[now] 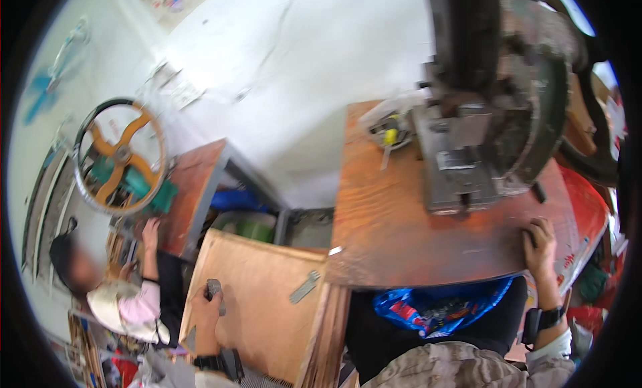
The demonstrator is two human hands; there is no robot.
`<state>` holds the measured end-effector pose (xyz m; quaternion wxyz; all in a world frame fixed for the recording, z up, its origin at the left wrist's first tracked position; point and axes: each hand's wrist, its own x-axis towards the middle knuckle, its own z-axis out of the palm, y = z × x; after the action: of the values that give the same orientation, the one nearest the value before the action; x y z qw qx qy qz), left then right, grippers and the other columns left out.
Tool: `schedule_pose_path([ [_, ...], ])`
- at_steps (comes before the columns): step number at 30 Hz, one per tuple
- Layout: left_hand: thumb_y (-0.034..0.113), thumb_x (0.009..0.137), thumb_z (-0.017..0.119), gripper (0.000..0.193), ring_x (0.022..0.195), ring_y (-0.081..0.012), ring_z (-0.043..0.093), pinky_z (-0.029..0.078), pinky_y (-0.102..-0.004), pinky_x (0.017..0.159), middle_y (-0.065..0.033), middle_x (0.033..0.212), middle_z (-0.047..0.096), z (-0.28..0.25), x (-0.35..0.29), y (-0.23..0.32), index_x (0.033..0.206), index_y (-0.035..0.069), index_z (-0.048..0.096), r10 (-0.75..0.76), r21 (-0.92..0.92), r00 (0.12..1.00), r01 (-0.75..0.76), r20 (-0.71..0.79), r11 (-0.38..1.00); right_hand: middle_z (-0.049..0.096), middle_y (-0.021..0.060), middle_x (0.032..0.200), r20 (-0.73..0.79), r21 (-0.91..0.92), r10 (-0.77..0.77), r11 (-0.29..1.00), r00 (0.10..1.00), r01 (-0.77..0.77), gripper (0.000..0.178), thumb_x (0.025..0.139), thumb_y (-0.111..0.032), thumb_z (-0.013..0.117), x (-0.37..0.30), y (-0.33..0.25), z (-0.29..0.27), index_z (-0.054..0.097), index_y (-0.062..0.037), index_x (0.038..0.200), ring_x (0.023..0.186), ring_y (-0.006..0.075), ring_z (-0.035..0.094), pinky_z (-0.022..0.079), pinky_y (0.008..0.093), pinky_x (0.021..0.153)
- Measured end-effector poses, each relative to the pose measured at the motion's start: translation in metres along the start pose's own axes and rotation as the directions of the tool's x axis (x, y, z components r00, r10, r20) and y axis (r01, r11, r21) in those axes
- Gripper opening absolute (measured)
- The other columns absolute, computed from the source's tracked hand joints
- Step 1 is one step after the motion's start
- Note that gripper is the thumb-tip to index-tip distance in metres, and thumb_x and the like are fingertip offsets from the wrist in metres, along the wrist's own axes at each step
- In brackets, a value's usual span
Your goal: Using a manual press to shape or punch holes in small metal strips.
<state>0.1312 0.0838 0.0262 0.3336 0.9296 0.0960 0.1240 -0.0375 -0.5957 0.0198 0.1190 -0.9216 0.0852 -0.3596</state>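
Observation:
My left hand point(206, 314) is closed around a small stack of grey metal pieces point(213, 287), above a light plywood board point(254, 264). More flat grey metal pieces point(305, 287) lie together near the board's right side. At the right edge of the worn wooden table point(388, 234), my right hand point(540, 249) rests with its fingers curled; whatever is in them, if anything, is hidden. The dark metal press point(461, 160) stands on this table, beyond and left of my right hand. A bright blue bag point(408, 311) containing small metal parts sits on my lap under the table edge.
A yellow-handled screwdriver point(389, 139) leans from a bowl beside the press. On the left, another person point(127, 308) sits by a machine with a large handwheel point(122, 154). A green tub point(246, 225) stands between the tables. A red container point(585, 201) is at far right.

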Motion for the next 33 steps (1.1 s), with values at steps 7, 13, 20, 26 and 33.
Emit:
schedule_pose_path([
  [7,0.013,0.073,0.072,0.041,0.084,-0.0265,0.063,0.050,-0.0357,0.074,-0.0155,0.094,0.064,0.127,-0.071,0.248,0.109,0.000,0.058,0.673,-0.423,0.576,-0.523,0.464,0.740,0.059,0.0139,0.086,-0.004,0.007,-0.036,0.999,0.999,0.036,0.013,0.067,0.000,0.065,0.004,-0.004,-0.019,0.062,-0.0005,0.080,0.081,0.0324,0.056,0.048,0.0393,0.073],
  [13,0.021,0.072,0.071,0.043,0.090,-0.0364,0.056,0.047,-0.0419,0.077,-0.0183,0.093,0.058,0.211,-0.124,0.340,0.106,0.000,0.056,0.785,-0.287,0.236,-0.839,0.573,0.463,0.061,0.0151,0.096,0.157,0.406,-0.276,0.893,0.948,0.193,0.030,0.066,-0.010,0.074,0.015,-0.039,-0.009,0.064,-0.0012,0.093,0.091,0.0333,0.058,0.048,0.0401,0.082],
  [20,0.017,0.071,0.072,0.047,0.095,-0.0361,0.053,0.044,-0.0419,0.080,-0.0169,0.101,0.057,0.220,-0.135,0.342,0.111,0.000,0.055,0.799,-0.334,0.318,-0.782,0.510,0.525,0.052,0.0190,0.123,0.379,0.587,-0.437,0.795,0.816,0.152,0.064,0.066,-0.016,0.077,0.046,-0.067,0.050,0.051,-0.0021,0.123,0.112,0.0367,0.050,0.041,0.0421,0.095],
  [26,0.018,0.072,0.073,0.057,0.100,-0.0362,0.049,0.042,-0.0424,0.086,-0.0184,0.109,0.054,0.233,-0.138,0.314,0.121,-0.001,0.051,0.861,-0.442,0.391,-0.742,0.325,0.504,0.042,0.0194,0.133,0.416,0.396,-0.317,0.907,0.852,0.145,0.080,0.069,-0.040,0.074,0.040,-0.069,0.033,0.042,-0.0006,0.131,0.125,0.0393,0.036,0.031,0.0483,0.102],
  [33,0.014,0.073,0.071,0.055,0.098,-0.0366,0.049,0.041,-0.0434,0.085,-0.0187,0.109,0.053,0.240,-0.146,0.317,0.120,-0.003,0.050,0.865,-0.417,0.434,-0.758,0.253,0.502,0.038,0.0223,0.137,0.536,0.050,-0.252,0.962,0.806,0.267,0.097,0.070,-0.066,0.058,0.029,-0.094,0.042,0.037,0.0032,0.134,0.130,0.0410,0.028,0.018,0.0598,0.104],
])
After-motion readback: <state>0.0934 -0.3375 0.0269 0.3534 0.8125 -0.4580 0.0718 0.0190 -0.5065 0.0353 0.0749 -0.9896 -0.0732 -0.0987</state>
